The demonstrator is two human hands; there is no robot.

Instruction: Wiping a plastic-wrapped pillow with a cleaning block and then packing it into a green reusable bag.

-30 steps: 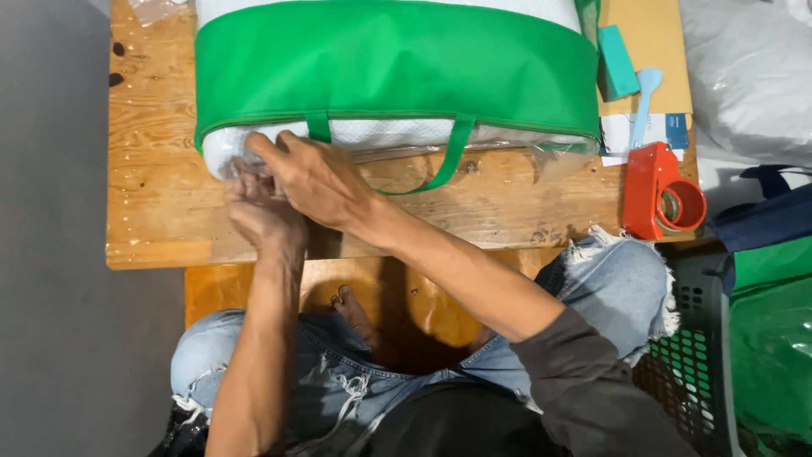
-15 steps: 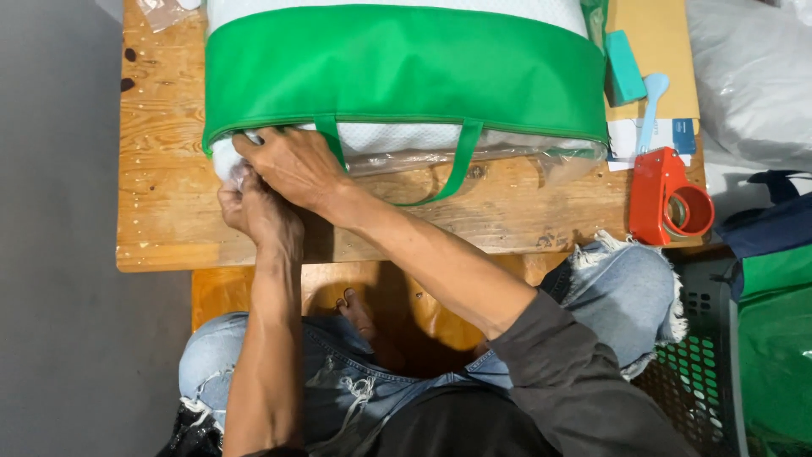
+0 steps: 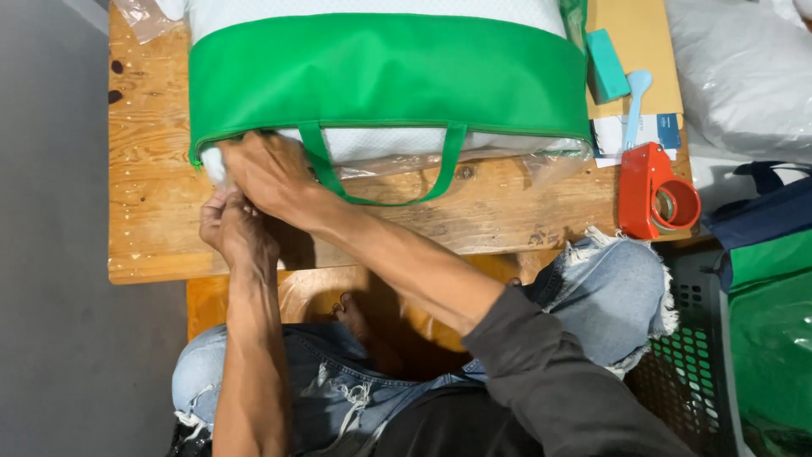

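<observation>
From the head view, a green zip bag (image 3: pixel 385 76) with a white padded item inside lies across the wooden tabletop (image 3: pixel 152 220), its loop handle (image 3: pixel 381 182) hanging toward the person. Both hands work at the bag's near left corner. The right hand (image 3: pixel 266 173) lies across that corner, fingers curled down onto the green edge and the white filling, pressing or pinching it; whether it truly grips the fabric or only holds it flat cannot be told. The left hand (image 3: pixel 233 224) sits just below and touching the corner, fingers bunched as if closed on something small at the seam, likely a zip pull, though the piece itself is hidden by the fingers.

The step in hand looks like closing the bag at the corner where the zip begins. The next move seems to call for the right hand to keep the bulging filling tucked in and the two edges together while the left draws the pull along the seam.

Well apart on the right lie a red tape dispenser (image 3: pixel 655 195), a teal block (image 3: pixel 606 66) and a pale blue scoop (image 3: pixel 636 97)
</observation>
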